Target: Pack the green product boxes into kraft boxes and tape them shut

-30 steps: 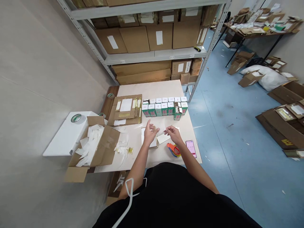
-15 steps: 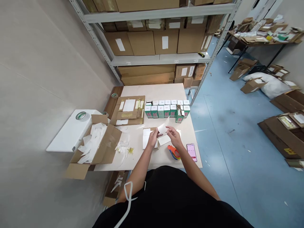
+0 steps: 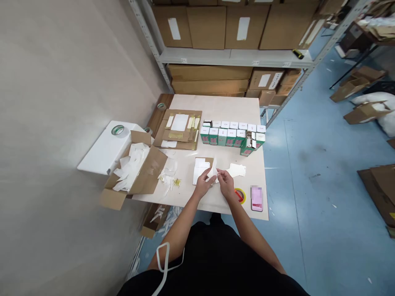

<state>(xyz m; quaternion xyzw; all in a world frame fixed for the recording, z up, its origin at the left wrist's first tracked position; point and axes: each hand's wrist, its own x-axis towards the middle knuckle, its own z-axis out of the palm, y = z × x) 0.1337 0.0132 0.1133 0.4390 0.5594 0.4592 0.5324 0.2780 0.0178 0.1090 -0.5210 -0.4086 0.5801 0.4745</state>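
Note:
Over the front of the table, a thin white paper piece (image 3: 214,164) stands between my two hands. My left hand (image 3: 203,184) has its thumb and fingers around the paper's left side. Pinched fingertips of my right hand (image 3: 226,182) hold its right edge. Just beyond my left hand lies a small cardboard piece with a white sheet (image 3: 201,165) on it. Some white cards (image 3: 237,169) lie right of my right hand. A red tape dispenser with a yellow-edged roll (image 3: 240,196) is partly hidden by my right forearm.
Rows of green-and-white boxes (image 3: 231,137) stand farther back, one open-topped box (image 3: 247,147) in front. Flattened cardboard (image 3: 179,127) lies at left, beside a carton of white scraps (image 3: 147,176). A phone (image 3: 256,199) rests near the right edge. A shelf (image 3: 237,57) rises behind.
The view has tilted down and shifted. My hands have turned, and the paper between them now stands more upright. The white cards beyond my right hand show more fully.

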